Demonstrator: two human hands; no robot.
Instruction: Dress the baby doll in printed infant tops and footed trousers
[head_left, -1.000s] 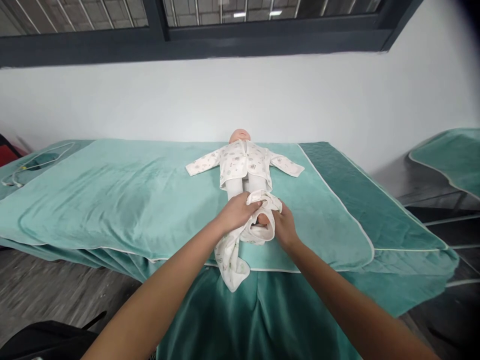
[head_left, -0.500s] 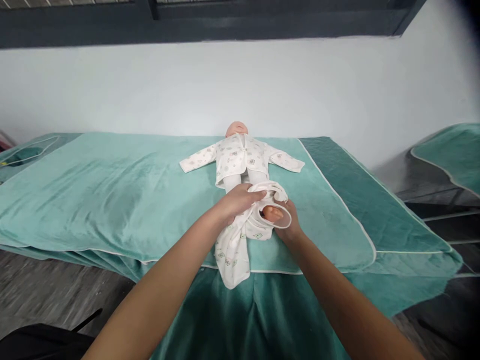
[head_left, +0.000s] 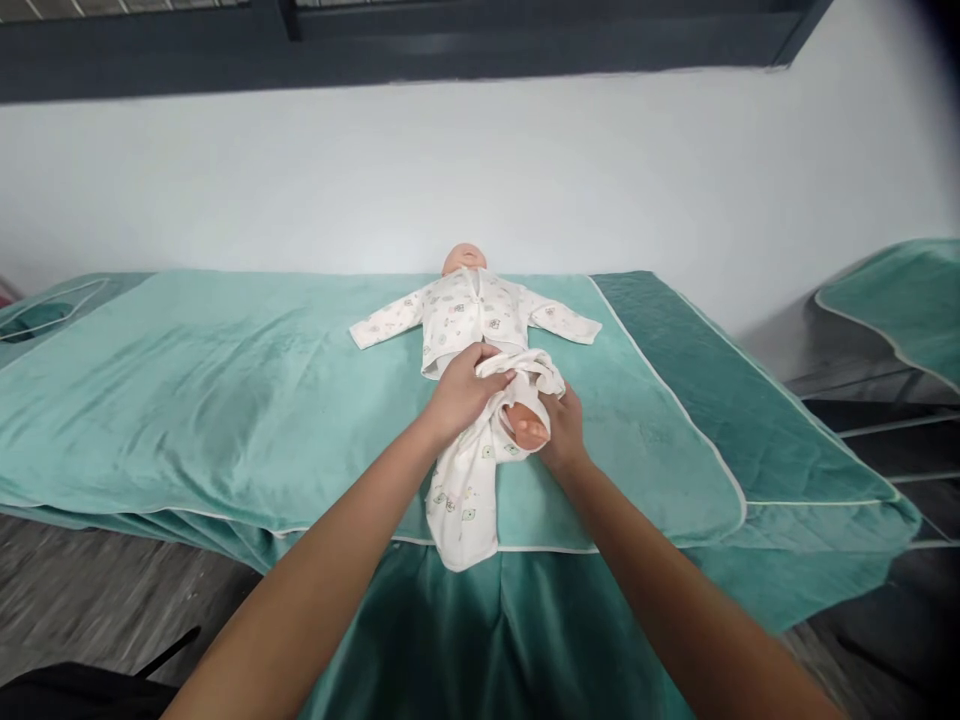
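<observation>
Printed garment (head_left: pixel 465 500) bunched around foot (head_left: pixel 529 430) of doll (head_left: pixel 463 258), seemingly mid-threading; left hand (head_left: pixel 456 397) clamps garment, right hand (head_left: pixel 566 430) fingers partly hidden, closure unclear. Next move likely needs opening kept wide.

1. Baby doll (head_left: pixel 464 258): supine on green bed cover (head_left: pixel 247 400), head nr. wall, arms outstretched in sleeves; one bare foot (head_left: pixel 528 430) exposed thru pants opening.
2. Jacket (head_left: pixel 456 318): wht. w/ small prints, long-sleeved, on doll's torso.
3. Baby pants (head_left: pixel 463 500): wht. w/ small prints; upper part bunched round foot, btwn. L hand (head_left: pixel 459 394) & R hand (head_left: pixel 564 430); one leg extended twd. near bed edge.
</observation>
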